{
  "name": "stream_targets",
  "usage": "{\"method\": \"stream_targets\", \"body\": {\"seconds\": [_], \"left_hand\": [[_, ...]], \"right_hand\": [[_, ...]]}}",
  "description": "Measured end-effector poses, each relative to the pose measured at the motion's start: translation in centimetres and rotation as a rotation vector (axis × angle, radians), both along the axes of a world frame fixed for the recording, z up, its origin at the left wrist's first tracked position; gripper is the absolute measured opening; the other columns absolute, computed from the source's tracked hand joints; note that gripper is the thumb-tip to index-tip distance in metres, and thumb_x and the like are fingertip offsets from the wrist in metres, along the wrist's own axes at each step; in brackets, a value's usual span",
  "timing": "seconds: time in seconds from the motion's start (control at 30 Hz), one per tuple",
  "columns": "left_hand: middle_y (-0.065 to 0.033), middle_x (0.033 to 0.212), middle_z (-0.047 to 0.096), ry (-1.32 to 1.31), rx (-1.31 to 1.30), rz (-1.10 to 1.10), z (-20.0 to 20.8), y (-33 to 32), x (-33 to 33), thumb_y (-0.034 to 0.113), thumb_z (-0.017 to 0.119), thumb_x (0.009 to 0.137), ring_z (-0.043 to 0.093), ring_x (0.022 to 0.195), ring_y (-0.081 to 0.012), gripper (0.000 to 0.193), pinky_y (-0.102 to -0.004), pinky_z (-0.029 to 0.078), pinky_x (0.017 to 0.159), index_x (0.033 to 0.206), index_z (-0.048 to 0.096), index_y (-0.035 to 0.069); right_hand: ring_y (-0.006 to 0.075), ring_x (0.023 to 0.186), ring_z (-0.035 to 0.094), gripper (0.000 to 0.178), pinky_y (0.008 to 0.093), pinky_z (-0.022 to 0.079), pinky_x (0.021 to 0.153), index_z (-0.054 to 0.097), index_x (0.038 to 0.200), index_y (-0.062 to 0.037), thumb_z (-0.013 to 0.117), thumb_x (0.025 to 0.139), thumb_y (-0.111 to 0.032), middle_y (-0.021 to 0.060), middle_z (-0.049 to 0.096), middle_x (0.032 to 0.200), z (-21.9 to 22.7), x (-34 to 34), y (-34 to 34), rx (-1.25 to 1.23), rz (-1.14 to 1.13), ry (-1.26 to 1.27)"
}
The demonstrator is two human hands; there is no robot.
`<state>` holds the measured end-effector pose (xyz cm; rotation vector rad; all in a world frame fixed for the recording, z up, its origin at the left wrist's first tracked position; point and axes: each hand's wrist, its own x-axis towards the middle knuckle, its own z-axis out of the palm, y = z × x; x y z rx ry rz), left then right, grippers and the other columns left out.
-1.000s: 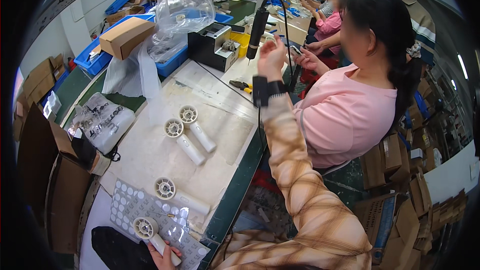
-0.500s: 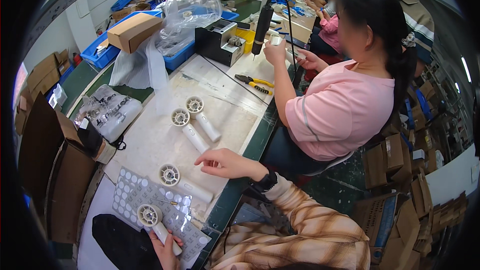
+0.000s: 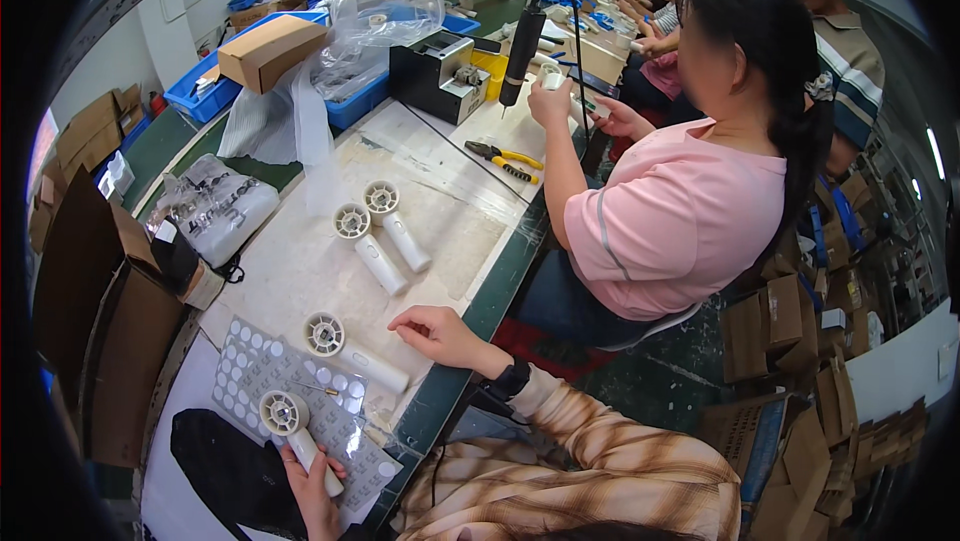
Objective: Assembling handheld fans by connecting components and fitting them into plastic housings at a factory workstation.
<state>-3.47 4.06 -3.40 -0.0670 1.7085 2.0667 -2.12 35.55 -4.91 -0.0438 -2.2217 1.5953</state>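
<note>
My left hand (image 3: 312, 496) is closed around the handle of a white handheld fan body (image 3: 284, 414), whose round spoked head points away from me. Under it lies a sheet of round white stickers (image 3: 250, 366) with a thin brass-ended rod (image 3: 322, 388) on top. My right hand (image 3: 440, 334) hovers over the table's near edge, fingers loosely bent, nothing visible in them. Nearest to it is another fan body (image 3: 370, 366), lying on its side and apart from the hand. Two more fan bodies (image 3: 378, 263) (image 3: 405, 239) lie side by side farther off.
A black pouch (image 3: 235, 471) lies left of the sticker sheet. Beyond are a plastic-wrapped pack (image 3: 215, 209), yellow-handled pliers (image 3: 505, 156), a black machine (image 3: 435, 81) and a hanging electric screwdriver (image 3: 522, 56). A co-worker in pink (image 3: 680, 211) sits at the right, holding a white part.
The view has shifted slightly, moving the table things a little left in the picture. My right hand's fingers look more bent than before. The left hand still grips the same fan body.
</note>
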Motion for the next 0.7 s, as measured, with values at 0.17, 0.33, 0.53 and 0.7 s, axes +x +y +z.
{"method": "stream_targets", "body": {"seconds": [0.17,0.33,0.53,0.7], "left_hand": [[-0.0079,0.091,0.051,-0.002,-0.005,0.008,0.07,0.30,-0.04,0.005,0.053,0.085,0.054,0.059,-0.0124,0.042,-0.0235,0.047,0.050,0.120,0.030,0.005],[-0.0082,0.091,0.051,-0.029,0.021,0.006,0.18,0.15,0.06,0.003,0.054,0.085,0.054,0.061,-0.0131,0.047,-0.0242,0.047,0.053,0.124,0.028,0.005],[-0.0081,0.090,0.051,-0.023,0.024,0.000,0.05,0.01,0.17,0.002,0.054,0.085,0.054,0.061,-0.0130,0.048,-0.0242,0.047,0.054,0.125,0.028,0.005],[-0.0082,0.090,0.051,-0.026,0.021,0.002,-0.01,-0.01,0.22,0.002,0.054,0.085,0.054,0.061,-0.0131,0.048,-0.0244,0.047,0.054,0.125,0.028,0.004]], "right_hand": [[0.0126,0.058,0.055,0.013,0.0250,0.045,0.055,0.064,0.092,-0.0026,0.056,0.084,-0.009,0.0080,0.062,0.073,-0.19,0.00,0.08,0.038,-0.011,0.004],[0.0113,0.061,0.056,0.013,0.0237,0.045,0.057,0.065,0.092,-0.0028,0.057,0.083,-0.008,0.0072,0.063,0.076,0.18,0.08,0.24,0.081,-0.009,-0.019],[0.0102,0.062,0.056,0.012,0.0226,0.045,0.057,0.065,0.093,-0.0028,0.058,0.083,-0.007,0.0064,0.063,0.077,-0.18,0.14,0.03,0.068,-0.012,-0.011],[0.0098,0.062,0.055,0.012,0.0223,0.045,0.057,0.065,0.092,-0.0029,0.058,0.083,-0.007,0.0062,0.063,0.077,0.00,0.18,0.03,0.073,-0.011,-0.011]]}}
